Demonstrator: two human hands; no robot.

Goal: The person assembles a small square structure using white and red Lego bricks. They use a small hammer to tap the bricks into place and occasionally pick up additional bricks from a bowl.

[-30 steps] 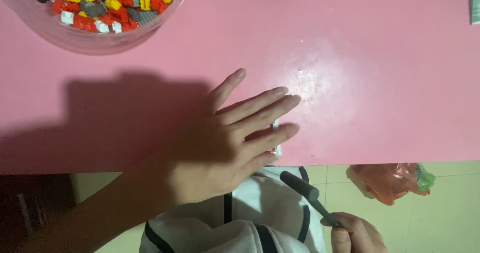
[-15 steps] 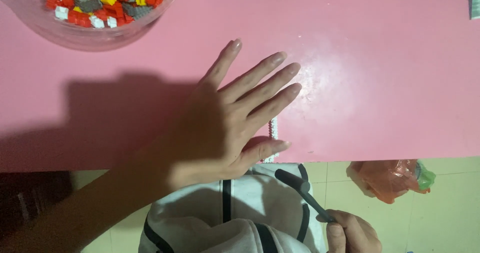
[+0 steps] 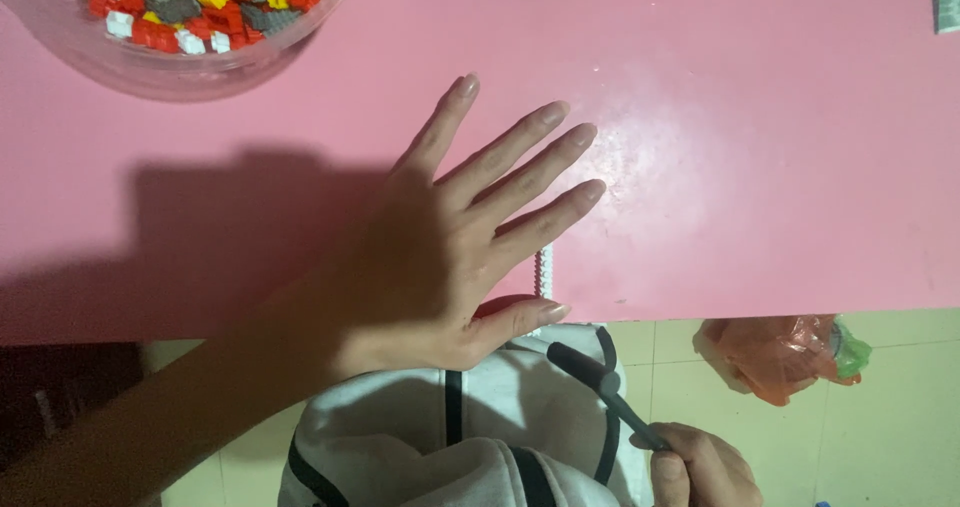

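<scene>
Two hands: left hand spread flat over smooth pink tabletop, holding nothing, beside small white toothed strip; right hand closed around dark slim tool, below table edge.

Pink table, multicoloured bricks, white-and-black clothing.
Far left, clear bowl holds red, yellow, grey, white and dark toy bricks. Small white brick strip at table's near edge. Tool in right hand is dark grey. Garment white with black stripes. Orange plastic bag, green patch, on pale yellow-green floor tiles.
</scene>
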